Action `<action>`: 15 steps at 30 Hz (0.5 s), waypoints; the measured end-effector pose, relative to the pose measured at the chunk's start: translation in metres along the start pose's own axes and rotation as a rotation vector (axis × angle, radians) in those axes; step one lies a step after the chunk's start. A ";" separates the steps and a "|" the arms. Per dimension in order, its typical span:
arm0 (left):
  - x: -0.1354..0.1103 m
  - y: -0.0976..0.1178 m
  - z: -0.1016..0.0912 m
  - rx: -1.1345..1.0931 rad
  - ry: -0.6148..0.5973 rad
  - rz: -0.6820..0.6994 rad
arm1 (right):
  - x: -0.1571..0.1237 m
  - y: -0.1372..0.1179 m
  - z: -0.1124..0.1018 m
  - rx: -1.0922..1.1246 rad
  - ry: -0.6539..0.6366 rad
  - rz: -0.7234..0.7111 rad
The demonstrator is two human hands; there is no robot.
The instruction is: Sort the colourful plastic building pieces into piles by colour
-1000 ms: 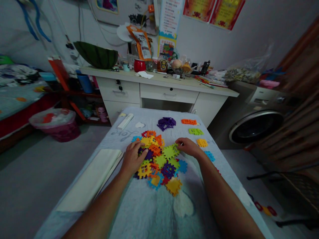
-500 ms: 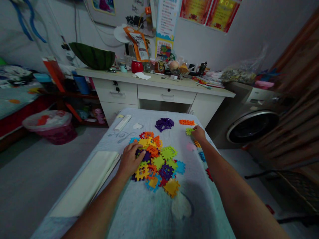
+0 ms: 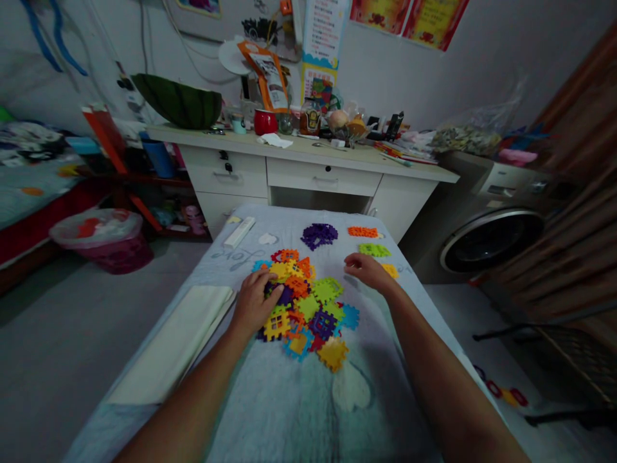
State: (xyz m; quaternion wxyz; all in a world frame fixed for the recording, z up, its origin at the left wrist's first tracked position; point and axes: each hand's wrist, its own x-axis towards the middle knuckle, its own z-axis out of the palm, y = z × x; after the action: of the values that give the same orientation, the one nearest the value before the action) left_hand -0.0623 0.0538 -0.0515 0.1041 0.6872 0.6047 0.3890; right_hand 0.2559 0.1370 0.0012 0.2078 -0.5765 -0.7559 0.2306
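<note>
My left hand (image 3: 254,302) lies at the left side of a heap of interlocking plastic building tiles (image 3: 307,307), with its thumb spread from its fingers over a dark purple tile. The heap mixes yellow, orange, green, blue, purple and red pieces, some with window cut-outs. My right hand (image 3: 369,271) hovers right of the heap, fingers loosely bent and nothing visible in them. Just beyond it lies a row of green tiles (image 3: 373,249). Yellow tiles (image 3: 389,271) show partly behind the right wrist; my forearm hides what lies beneath it.
Purple tiles (image 3: 319,236) and orange tiles (image 3: 363,231) form groups at the table's far side. A white power strip (image 3: 240,232) and a folded white cloth (image 3: 176,341) lie on the left. Behind stands a cluttered white desk (image 3: 318,173); a washing machine (image 3: 486,222) is to the right.
My right hand has drawn back from the green tiles, leftward and nearer to me toward the heap. My left hand has stayed on the heap. The view has shifted slightly.
</note>
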 end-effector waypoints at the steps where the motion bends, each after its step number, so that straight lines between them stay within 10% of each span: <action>1: 0.000 0.000 0.000 -0.002 0.001 -0.007 | -0.008 -0.007 0.005 0.038 -0.090 -0.051; 7: 0.000 0.001 0.000 -0.010 0.007 -0.001 | -0.032 -0.023 0.028 0.051 -0.288 -0.181; 15: 0.000 0.000 0.001 0.012 0.007 0.006 | -0.032 -0.019 0.042 0.060 -0.246 -0.314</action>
State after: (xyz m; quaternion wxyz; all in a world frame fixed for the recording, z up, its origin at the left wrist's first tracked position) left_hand -0.0615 0.0540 -0.0524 0.0968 0.6881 0.6055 0.3880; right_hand 0.2246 0.0970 -0.0231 0.1640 -0.4127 -0.8489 0.2865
